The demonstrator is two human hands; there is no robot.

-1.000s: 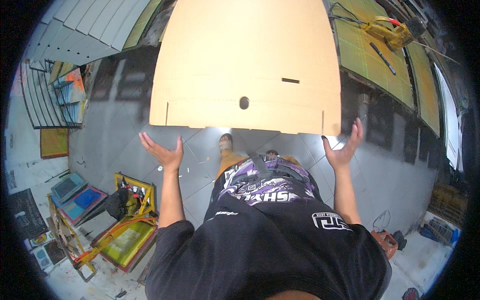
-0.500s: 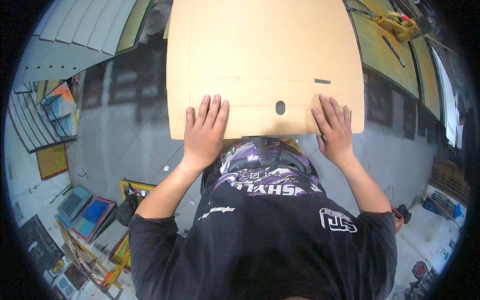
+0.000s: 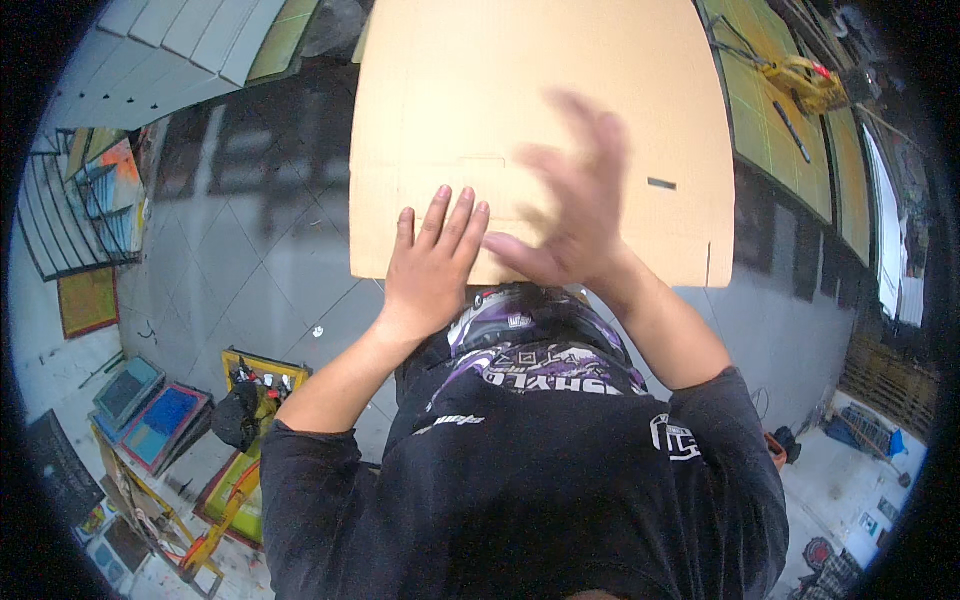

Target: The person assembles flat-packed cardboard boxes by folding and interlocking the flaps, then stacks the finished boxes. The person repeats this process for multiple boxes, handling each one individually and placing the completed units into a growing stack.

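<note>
A large flat sheet of brown cardboard (image 3: 540,80) lies in front of me, its near edge close to my body. Fold lines run across it, and a dark slot shows at its right. My left hand (image 3: 435,255) rests flat on the near left part of the sheet, fingers stretched forward. Over the middle of the sheet is my right hand (image 3: 580,205), smeared by motion, with its fingers apart and nothing in them. It appears raised off the cardboard, and it covers the oval hole.
A yellow tool (image 3: 805,85) and a dark pen-like stick (image 3: 792,130) lie on the yellowish panel (image 3: 765,100) at the right. White stacked boxes (image 3: 170,60) stand far left. Framed screens (image 3: 165,430) and a yellow frame (image 3: 260,365) are at the lower left.
My right hand has left the sheet's right side and swung left over its middle. My left hand stays flat on the cardboard. The whole view has shifted slightly.
</note>
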